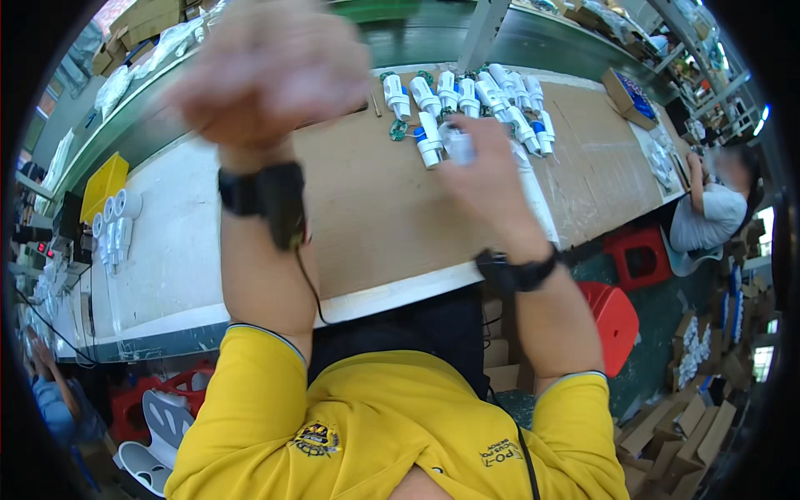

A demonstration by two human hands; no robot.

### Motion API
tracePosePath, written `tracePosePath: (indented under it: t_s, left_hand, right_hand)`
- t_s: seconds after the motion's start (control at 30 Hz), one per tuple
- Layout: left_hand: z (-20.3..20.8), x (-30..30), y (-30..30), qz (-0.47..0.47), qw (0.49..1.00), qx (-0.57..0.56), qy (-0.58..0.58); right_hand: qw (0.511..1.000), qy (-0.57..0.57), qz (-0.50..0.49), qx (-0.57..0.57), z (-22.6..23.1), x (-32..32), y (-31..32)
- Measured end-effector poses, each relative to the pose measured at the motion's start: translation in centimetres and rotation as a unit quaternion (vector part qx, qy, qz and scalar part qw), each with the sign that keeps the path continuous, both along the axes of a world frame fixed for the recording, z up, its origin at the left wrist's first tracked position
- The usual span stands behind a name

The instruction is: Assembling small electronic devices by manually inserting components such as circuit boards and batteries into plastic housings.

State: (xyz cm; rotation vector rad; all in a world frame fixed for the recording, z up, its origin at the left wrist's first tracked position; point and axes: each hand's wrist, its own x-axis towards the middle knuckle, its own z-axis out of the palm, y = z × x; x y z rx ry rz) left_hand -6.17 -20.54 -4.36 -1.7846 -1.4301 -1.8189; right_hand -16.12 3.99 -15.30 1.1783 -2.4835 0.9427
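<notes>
My left hand [271, 75] is raised over the far left of the bench, smeared by motion, so its fingers do not show clearly. Over the cardboard-covered worktop [375, 217], my right hand [487, 171] closes its fingers on a small, blurred whitish translucent piece [458, 143]. Just left of that piece stands a white cylindrical housing [429, 142] with a blue band. Several similar white housings [468, 96] are grouped beyond my right hand, some with small green circuit boards [398, 130] beside their ends.
White tubes with round ends [122, 229] and a yellow bin [104, 187] sit at the left. A box of blue items [629, 98] lies at the far right. A seated person [712, 208] works there, near red stools [637, 257]. A metal post [483, 35] rises behind the housings.
</notes>
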Motion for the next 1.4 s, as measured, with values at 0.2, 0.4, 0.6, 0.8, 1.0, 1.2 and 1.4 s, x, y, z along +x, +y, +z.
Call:
tracePosePath:
  t_s: [0.2,0.4,0.6,0.8,1.0,1.2,1.4]
  left_hand:
    - [-9.2,1.7,1.4,0.676,0.497,-0.491,-0.233]
    - [-15.7,4.9,5.2,0.729,0.574,-0.349,-0.135]
    - [-13.1,2.1,6.7,0.667,0.538,-0.439,-0.271]
    - [-15.0,0.7,6.2,0.699,0.554,-0.399,-0.213]
    - [-16.4,1.4,5.8,0.698,0.579,-0.344,-0.241]
    - [-16.2,1.2,7.3,0.701,0.583,-0.347,-0.219]
    - [-17.1,1.0,7.2,0.685,0.567,-0.414,-0.193]
  right_hand:
    - [0.985,0.023,-0.055,0.162,-2.9,3.4,-8.8]
    - [0.986,0.145,-0.059,0.048,-3.2,4.3,-6.7]
    - [0.987,0.094,-0.113,0.065,-3.3,3.4,3.6]
    - [0.99,0.035,-0.073,0.117,-4.0,-0.7,5.9]
    - [0.993,0.013,0.016,0.112,-3.4,-3.9,6.0]
    - [0.988,0.03,-0.147,-0.045,-4.9,-16.3,9.6]
    - [0.986,0.127,-0.09,0.054,-7.9,-18.4,8.2]
